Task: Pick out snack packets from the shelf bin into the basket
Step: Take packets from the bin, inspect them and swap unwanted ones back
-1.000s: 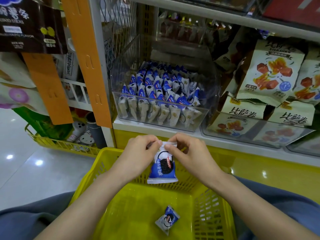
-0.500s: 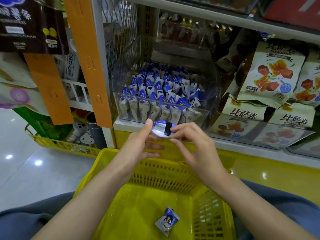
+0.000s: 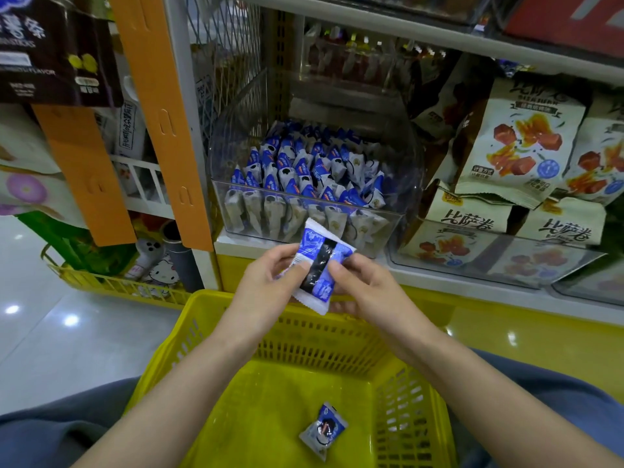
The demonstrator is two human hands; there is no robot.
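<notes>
While the blue-and-white snack packet (image 3: pixel 319 268) sits pinched between both hands, above the far rim of the yellow basket (image 3: pixel 320 346) and just in front of the clear shelf bin (image 3: pixel 408 170), it isn't in yet. Left hand (image 3: pixel 266 292) grips its left edge, thumb and fingers curled on it. Right hand (image 3: pixel 371 292) pinches the right side, thumb on top. No free hand.

To finish clean, I'd say: bring it back over the basket floor, release one hand first, let go low so it doesn't catch the mesh wall. Light wrapper, should land flat.

Count: one packet in hand, one loose packet (image 3: pixel 322 430) on the basket floor. The bin holds dozens in rows, too many to count exactly. One bin of these, one basket in use.
</notes>
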